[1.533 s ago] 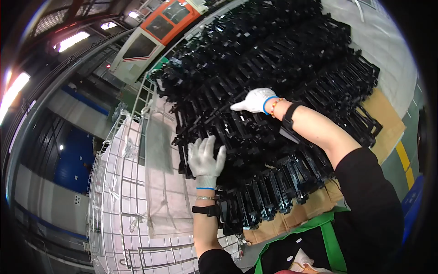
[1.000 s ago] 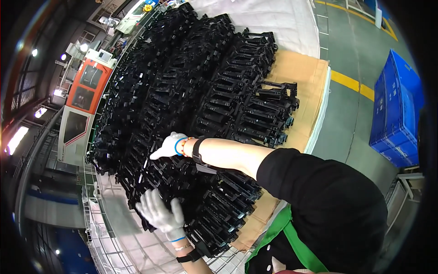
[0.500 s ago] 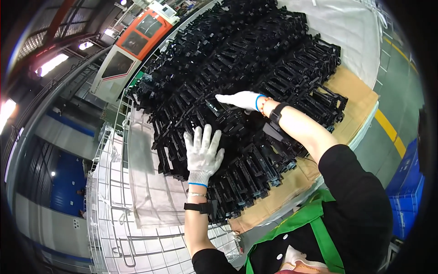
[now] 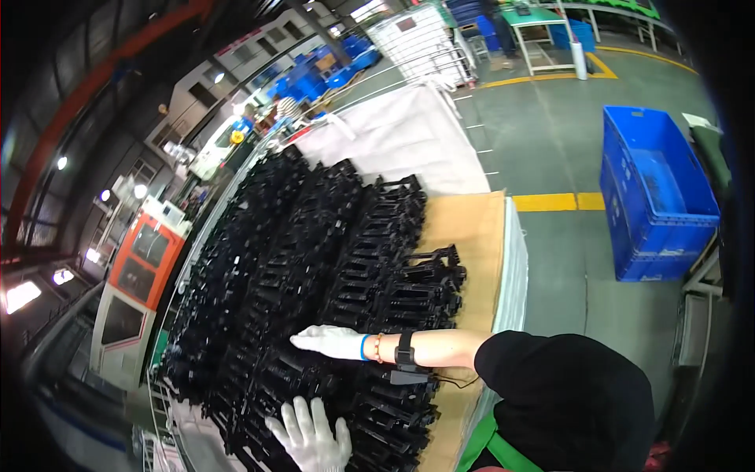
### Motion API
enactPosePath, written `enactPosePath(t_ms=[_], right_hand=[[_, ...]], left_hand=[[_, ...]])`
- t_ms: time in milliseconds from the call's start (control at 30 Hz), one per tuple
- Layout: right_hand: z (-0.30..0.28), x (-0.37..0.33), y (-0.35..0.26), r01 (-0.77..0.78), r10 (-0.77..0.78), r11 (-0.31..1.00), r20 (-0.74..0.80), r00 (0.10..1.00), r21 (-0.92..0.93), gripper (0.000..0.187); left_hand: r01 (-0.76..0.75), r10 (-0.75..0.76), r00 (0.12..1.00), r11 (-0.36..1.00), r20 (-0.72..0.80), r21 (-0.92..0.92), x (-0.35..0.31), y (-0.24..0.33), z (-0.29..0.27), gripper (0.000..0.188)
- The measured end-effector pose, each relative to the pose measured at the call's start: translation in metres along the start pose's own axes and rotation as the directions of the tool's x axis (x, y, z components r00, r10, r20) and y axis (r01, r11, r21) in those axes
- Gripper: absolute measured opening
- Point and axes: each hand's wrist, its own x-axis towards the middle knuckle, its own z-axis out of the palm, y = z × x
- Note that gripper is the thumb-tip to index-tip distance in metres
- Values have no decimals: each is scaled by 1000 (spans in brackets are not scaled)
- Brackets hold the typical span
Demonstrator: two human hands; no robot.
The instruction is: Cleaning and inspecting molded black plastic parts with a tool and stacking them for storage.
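Note:
Rows of black, frame-like plastic parts (image 4: 366, 283) lie packed closely together on a brown cardboard sheet (image 4: 478, 244). My left hand (image 4: 311, 442), in a white knit glove, rests on or just over the nearer parts with its fingers spread. Further up, my right hand (image 4: 329, 342) lies across the rows, also white-gloved, its fingers stretched out toward the left and seen edge-on. Neither hand shows anything held. A black strap (image 4: 405, 352) goes round my right wrist, with a small dark box (image 4: 410, 377) beside it.
White sheeting (image 4: 393, 138) covers the far end of the wire-sided container. To the right, a blue plastic bin (image 4: 657, 189) stands on the green floor with yellow lines (image 4: 543, 203). An orange and white machine (image 4: 141, 267) is at the left. A green-topped table (image 4: 535, 16) stands far back.
The view has swung to the right, bringing the blue bin and far floor into sight. Both hands now appear lower in the picture, still over the black parts.

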Motion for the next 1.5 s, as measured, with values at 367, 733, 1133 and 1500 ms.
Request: enactPosePath(t_ms=[367, 733, 1133, 1500], right_hand=[[-126, -137, -141, 364, -481, 875, 663, 573, 320, 37], [-133, -188, -134, 585, -877, -160, -387, 286, 795, 42], [-230, -183, -143, -211, -937, 344, 350, -9, 915, 44], [-220, -231, -183, -541, -998, -25, -51, -33, 841, 37]], left_hand=[[-78, 42, 986, 972, -161, -220, -20, 19, -36, 26], [215, -241, 958, 961, -152, -173, -50, 105, -94, 17], [762, -753, 647, 643, 120, -73, -95, 301, -89, 22], [931, -926, 361, 351, 107, -99, -138, 470, -142, 32]])
